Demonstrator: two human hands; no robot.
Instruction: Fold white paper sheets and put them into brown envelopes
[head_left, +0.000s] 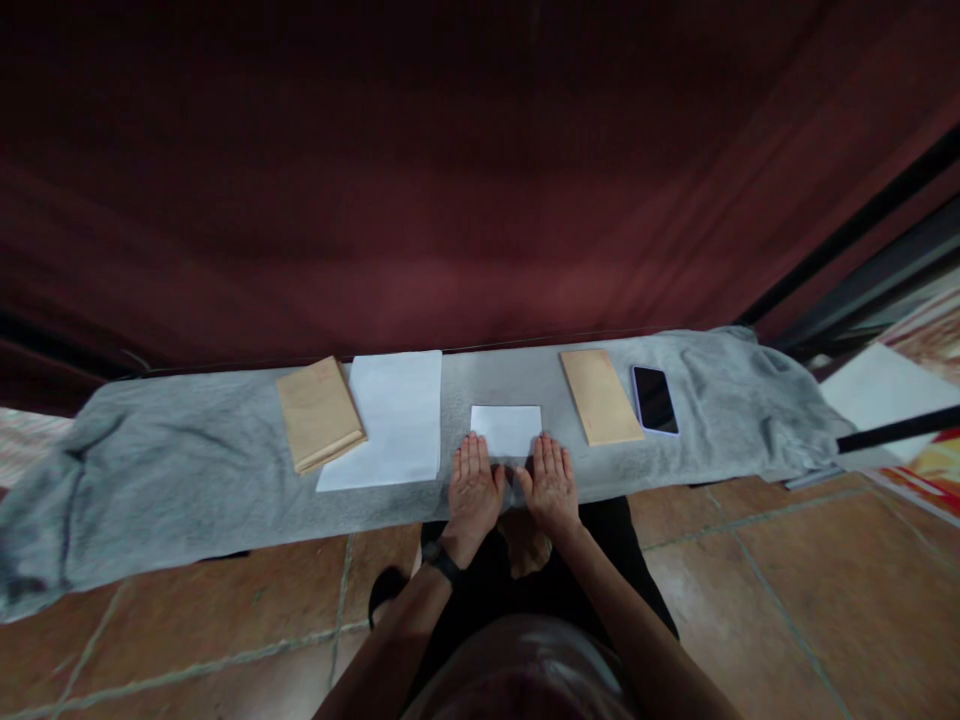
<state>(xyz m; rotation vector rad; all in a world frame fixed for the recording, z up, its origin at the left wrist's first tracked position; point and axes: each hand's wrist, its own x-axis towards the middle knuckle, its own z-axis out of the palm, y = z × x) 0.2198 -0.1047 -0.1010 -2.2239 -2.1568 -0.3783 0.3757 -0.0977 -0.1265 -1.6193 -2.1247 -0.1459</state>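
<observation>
A small white rectangle of paper (506, 428) lies flat on the grey cloth, its long side toward me. My left hand (475, 485) rests palm down at its near left corner, fingers stretched out. At the near right corner my right hand (553, 485) lies flat in the same way. The fingertips touch or slightly cover the paper's near edge; neither hand grasps anything. To the left are larger white sheets (397, 415), partly under a stack of brown envelopes (319, 410). A single brown envelope (600, 397) lies right of the small paper.
The grey cloth (180, 450) covers a long narrow bench against a dark red panel (420, 230). A phone (655, 400) lies right of the single envelope. Tiled floor (255, 600) shows below the bench's near edge. Papers and a dark bar (896, 430) are at the far right.
</observation>
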